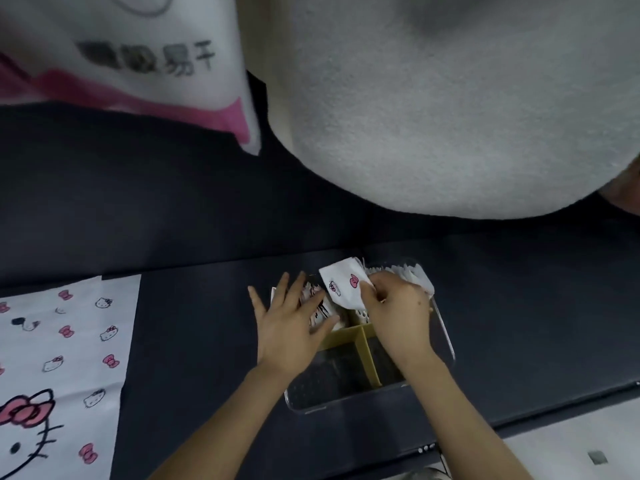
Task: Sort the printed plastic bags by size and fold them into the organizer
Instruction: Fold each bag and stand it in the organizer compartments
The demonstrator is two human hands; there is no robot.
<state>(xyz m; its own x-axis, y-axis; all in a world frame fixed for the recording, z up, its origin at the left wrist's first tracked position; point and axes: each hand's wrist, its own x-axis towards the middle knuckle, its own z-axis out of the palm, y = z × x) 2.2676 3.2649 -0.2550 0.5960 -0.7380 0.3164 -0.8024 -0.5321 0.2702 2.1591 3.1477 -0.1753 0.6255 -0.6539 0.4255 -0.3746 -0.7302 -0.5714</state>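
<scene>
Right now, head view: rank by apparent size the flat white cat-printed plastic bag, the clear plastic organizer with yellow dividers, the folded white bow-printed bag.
1. Flat white cat-printed plastic bag and clear plastic organizer: alike; bag runs off frame, so unranked.
2. Folded white bow-printed bag, pinched by right hand: smallest.

The left grip is a bare hand, fingers unadorned, on a bare left forearm that shows from 7 o'clock. The right grip is bare too, with a small dark spot on its back. The right forearm, at 5 o'clock, is also uncovered.
</scene>
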